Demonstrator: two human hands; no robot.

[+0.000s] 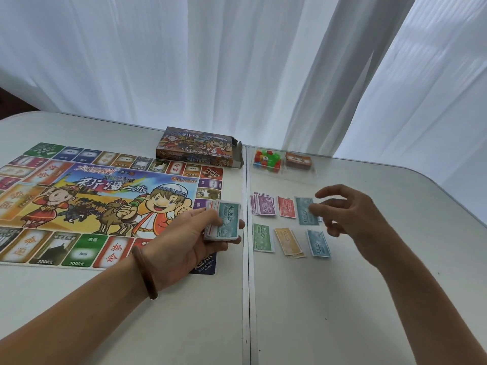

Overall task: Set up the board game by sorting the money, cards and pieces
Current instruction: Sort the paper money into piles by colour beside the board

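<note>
From the head camera, the step in hand looks like dealing the notes out by colour. The top note of the money stack (223, 222) is a teal 1000, so it most likely belongs on the teal pile (303, 214). To do this well, slide off one note at a time with the thumb, check its colour and figure, and lay it square on its pile. That keeps the purple pile (264, 206), red pile (287, 207), green pile (262, 238), yellow pile (288, 241) and blue pile (319, 244) apart and tidy on the table (342, 312). The left hand (189, 234) is curled around the stack, thumb on top, holding it over the right edge of the board (100, 196), palm turned inward, with a bracelet (145, 272) on the wrist. The right hand (351, 216) hovers just over the teal pile with its fingers loosely spread and nothing visibly in them, though it is blurred. The pieces (266, 157) and card deck (298, 160) sit further back beside the box (196, 150).
</note>
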